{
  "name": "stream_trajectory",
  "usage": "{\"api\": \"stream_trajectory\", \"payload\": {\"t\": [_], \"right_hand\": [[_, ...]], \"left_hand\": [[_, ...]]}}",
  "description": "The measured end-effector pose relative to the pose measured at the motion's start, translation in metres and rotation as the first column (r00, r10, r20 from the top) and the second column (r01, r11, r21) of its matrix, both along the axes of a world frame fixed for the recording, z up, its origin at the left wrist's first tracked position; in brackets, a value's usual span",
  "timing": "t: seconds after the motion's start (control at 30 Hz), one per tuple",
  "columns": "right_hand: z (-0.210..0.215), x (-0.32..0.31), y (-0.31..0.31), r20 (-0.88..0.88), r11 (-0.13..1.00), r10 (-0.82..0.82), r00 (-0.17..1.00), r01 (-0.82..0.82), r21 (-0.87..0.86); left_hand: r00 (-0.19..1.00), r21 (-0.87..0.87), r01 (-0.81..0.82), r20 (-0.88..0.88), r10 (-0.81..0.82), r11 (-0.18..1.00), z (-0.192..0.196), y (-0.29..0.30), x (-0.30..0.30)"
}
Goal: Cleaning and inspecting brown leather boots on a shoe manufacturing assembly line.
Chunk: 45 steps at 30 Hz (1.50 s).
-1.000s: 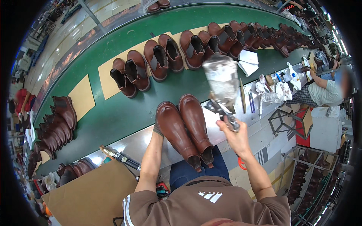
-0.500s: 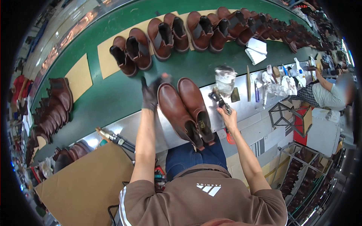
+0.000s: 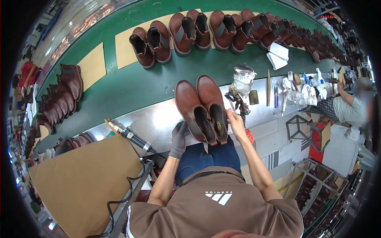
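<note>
A pair of brown ankle boots stands upright before me, toes pointing away: the left boot [image 3: 188, 100] and the right boot [image 3: 210, 95]. My gloved left hand [image 3: 179, 139] is beside the left boot's heel end, its fingers a little apart and nothing visible in them. At the right boot's shaft, my bare right hand [image 3: 236, 125] grips the side edge with thumb and fingertips; part of the grip is hidden. A spray gun [image 3: 238, 104] lies just beyond the right hand. Its cup [image 3: 243, 79] is wrapped in clear plastic.
Pairs of brown boots [image 3: 182, 33] line the far side of the green bench [image 3: 151, 85]; more boots [image 3: 70, 87] stand left. Tools and bottles [image 3: 295, 95] lie on the metal edge at right. A handheld tool [image 3: 131, 135] and cardboard [image 3: 85, 182] are near left. Another person [image 3: 349, 107] works at right.
My right hand has let go of the spray gun, now lying on the metal edge, and has come to the right boot. My left hand has drawn back from beyond the toes to the left boot's heel end.
</note>
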State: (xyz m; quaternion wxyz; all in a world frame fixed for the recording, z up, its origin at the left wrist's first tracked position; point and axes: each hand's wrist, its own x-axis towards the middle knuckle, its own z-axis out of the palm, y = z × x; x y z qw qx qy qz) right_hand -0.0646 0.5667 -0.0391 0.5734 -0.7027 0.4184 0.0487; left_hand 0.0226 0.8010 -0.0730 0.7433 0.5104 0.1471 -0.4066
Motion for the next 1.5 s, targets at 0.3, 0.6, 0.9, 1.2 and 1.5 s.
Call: {"api": "stream_trajectory", "payload": {"t": [0.3,0.6,0.9,1.2,1.5], "right_hand": [[0.042,-0.027,-0.020,0.316,0.942,-0.172,0.933,0.249,-0.224],[-0.054,-0.017,-0.079,0.340,0.993,0.014,0.940,0.026,-0.112],[0.010,-0.051,-0.058,0.514,1.000,0.008,0.858,-0.005,-0.007],[0.208,-0.095,-0.045,0.466,0.925,0.333,0.819,-0.189,-0.329],[0.215,-0.097,-0.046,0.515,0.884,0.347,0.784,-0.089,-0.459]], "left_hand": [[0.977,-0.593,-0.185,-0.028,0.209,0.784,0.065,-0.066,-0.007],[0.882,-0.779,-0.453,-0.461,0.094,0.434,0.125,-0.098,-0.001],[0.911,-0.803,-0.410,-0.387,0.146,0.433,0.118,-0.106,-0.004],[0.928,-0.805,-0.368,-0.351,0.127,0.466,0.126,-0.114,-0.012],[0.920,-0.809,-0.379,-0.380,0.092,0.449,0.128,-0.117,-0.009]]}}
